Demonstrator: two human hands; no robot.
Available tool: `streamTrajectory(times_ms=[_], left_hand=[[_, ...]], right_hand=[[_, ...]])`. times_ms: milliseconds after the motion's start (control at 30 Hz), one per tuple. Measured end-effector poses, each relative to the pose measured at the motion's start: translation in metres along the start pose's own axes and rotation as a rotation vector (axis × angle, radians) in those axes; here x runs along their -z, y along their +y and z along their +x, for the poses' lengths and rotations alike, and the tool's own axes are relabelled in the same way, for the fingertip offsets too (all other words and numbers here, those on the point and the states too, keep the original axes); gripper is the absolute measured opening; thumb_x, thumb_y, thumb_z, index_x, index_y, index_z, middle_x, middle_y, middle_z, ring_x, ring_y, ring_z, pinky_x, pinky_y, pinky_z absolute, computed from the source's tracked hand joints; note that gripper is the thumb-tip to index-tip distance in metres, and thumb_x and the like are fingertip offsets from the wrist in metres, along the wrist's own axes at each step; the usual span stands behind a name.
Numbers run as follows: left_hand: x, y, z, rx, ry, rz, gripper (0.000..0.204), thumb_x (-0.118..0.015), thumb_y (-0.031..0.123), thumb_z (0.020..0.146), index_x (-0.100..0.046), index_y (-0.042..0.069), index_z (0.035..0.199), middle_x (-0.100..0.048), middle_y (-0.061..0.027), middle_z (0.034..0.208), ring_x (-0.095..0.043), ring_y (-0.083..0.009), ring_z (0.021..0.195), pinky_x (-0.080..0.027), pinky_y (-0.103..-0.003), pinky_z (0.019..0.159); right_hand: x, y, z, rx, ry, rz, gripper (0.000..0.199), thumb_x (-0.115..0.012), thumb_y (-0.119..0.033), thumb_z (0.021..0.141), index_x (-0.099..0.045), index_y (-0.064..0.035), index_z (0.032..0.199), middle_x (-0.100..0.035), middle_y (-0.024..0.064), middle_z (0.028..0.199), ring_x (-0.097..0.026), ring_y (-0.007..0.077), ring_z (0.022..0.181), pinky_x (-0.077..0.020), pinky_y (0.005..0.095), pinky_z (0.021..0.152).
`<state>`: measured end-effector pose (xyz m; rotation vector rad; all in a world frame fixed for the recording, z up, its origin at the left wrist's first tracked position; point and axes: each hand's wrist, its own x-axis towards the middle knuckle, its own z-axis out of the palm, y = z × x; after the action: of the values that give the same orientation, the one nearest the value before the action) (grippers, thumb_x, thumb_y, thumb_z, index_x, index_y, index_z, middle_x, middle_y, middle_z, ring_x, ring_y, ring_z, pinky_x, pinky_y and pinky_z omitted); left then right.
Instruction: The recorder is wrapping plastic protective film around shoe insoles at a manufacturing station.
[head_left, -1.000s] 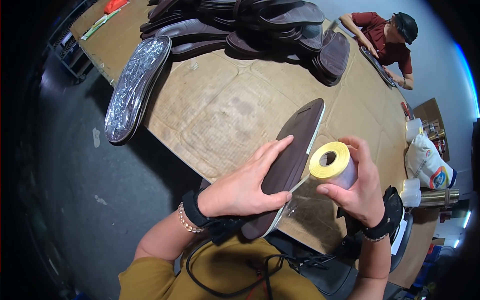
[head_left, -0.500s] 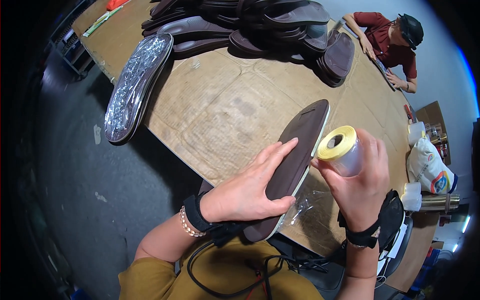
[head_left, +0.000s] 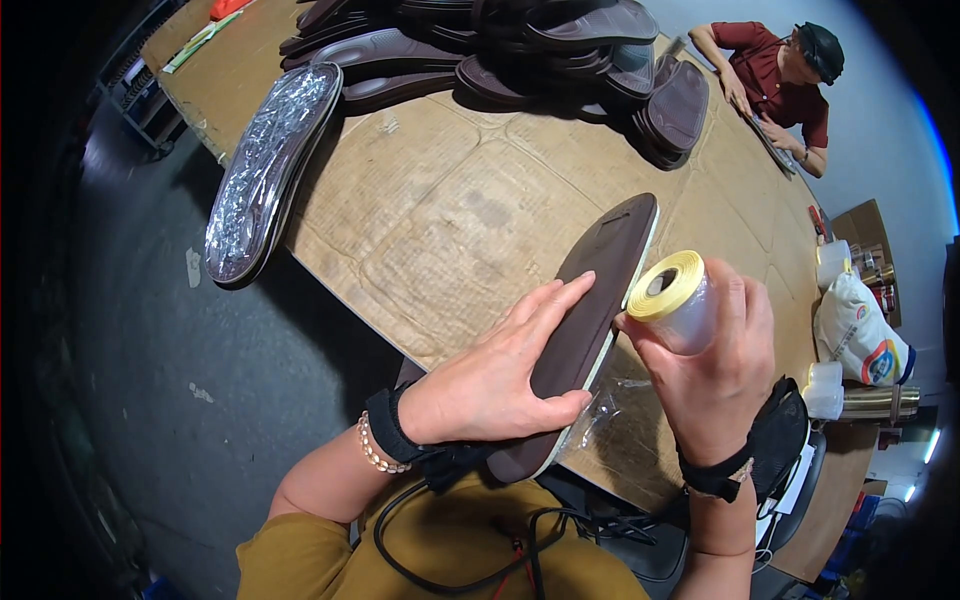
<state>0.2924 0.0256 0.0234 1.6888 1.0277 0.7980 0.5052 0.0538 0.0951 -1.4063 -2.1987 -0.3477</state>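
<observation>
A dark brown shoe sole (head_left: 612, 248) with a pale edge stands tilted on its side in front of me. My left hand (head_left: 490, 385) grips it, fingers flat along the brown face and thumb over the lower edge. In my right hand (head_left: 712, 390) is a roll of clear film (head_left: 685, 318) with a yellow end, its rim beside the sole's pale edge. My right thumb tip is near that edge. A loose piece of clear film (head_left: 598, 415) hangs below, by my left thumb. The sole's far face is hidden.
Film-covered soles (head_left: 272, 165) lie stacked at the table's left edge. A pile of brown soles (head_left: 480, 50) covers the back of the cardboard-topped table (head_left: 430, 220). Another person (head_left: 775, 90) works at the far right. A white bag (head_left: 862, 335), more rolls (head_left: 824, 390) and a metal flask (head_left: 882, 403) stand right.
The roll has shifted slightly left and tilted toward the sole's edge, with my right hand following it. My left hand keeps its hold. The far person's hands have moved a little.
</observation>
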Motion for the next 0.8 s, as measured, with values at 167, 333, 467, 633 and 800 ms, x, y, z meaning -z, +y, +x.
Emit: streamTrajectory(times_ms=[167, 333, 467, 633, 800], left_hand=[[-0.001, 0.000, 0.000, -0.004, 0.007, 0.008, 0.100, -0.077, 0.028, 0.086, -0.022, 0.003, 0.166, -0.034, -0.0268, 0.162, -0.038, -0.0408, 0.151, -0.033, -0.046, 0.124], [0.001, 0.011, -0.002, -0.042, 0.066, -0.056, 0.091, -0.078, 0.022, 0.085, -0.032, 0.013, 0.164, -0.040, -0.0267, 0.158, -0.038, -0.0364, 0.152, -0.045, -0.045, 0.115], [-0.001, 0.004, -0.006, -0.219, 0.164, 0.100, 0.064, -0.079, 0.014, 0.083, -0.060, 0.014, 0.144, -0.056, -0.0261, 0.146, -0.054, -0.0383, 0.140, -0.056, -0.042, 0.099], [-0.007, 0.008, -0.011, -0.262, 0.241, 0.268, 0.046, -0.077, 0.010, 0.082, -0.076, 0.013, 0.128, -0.064, -0.0258, 0.137, -0.076, -0.0355, 0.105, -0.063, -0.038, 0.085], [-0.005, 0.009, -0.011, -0.325, 0.215, 0.378, 0.039, -0.077, 0.010, 0.082, -0.079, 0.013, 0.122, -0.066, -0.0244, 0.136, -0.078, -0.0299, 0.089, -0.063, -0.035, 0.075]], right_hand=[[0.000, -0.004, -0.002, -0.007, 0.010, -0.027, 0.076, -0.098, -0.028, 0.063, -0.062, -0.0063, 0.127, -0.060, 0.0138, 0.107, -0.064, 0.0352, 0.095, -0.0530, 0.0452, 0.078], [0.002, -0.005, -0.003, -0.003, 0.000, -0.054, 0.076, -0.097, -0.028, 0.064, -0.061, -0.0062, 0.128, -0.061, 0.0143, 0.108, -0.064, 0.0352, 0.096, -0.0529, 0.0453, 0.079], [0.003, -0.004, -0.003, 0.001, -0.009, -0.043, 0.075, -0.096, -0.028, 0.066, -0.061, -0.0062, 0.128, -0.061, 0.0149, 0.109, -0.063, 0.0359, 0.096, -0.0528, 0.0451, 0.079], [0.003, -0.002, -0.003, 0.004, -0.016, -0.029, 0.073, -0.095, -0.029, 0.067, -0.061, -0.0065, 0.128, -0.061, 0.0153, 0.108, -0.063, 0.0366, 0.097, -0.0526, 0.0454, 0.079], [0.003, 0.000, -0.003, 0.000, -0.027, -0.033, 0.075, -0.095, -0.031, 0.067, -0.061, -0.0063, 0.128, -0.061, 0.0154, 0.107, -0.063, 0.0362, 0.097, -0.0525, 0.0450, 0.080]])
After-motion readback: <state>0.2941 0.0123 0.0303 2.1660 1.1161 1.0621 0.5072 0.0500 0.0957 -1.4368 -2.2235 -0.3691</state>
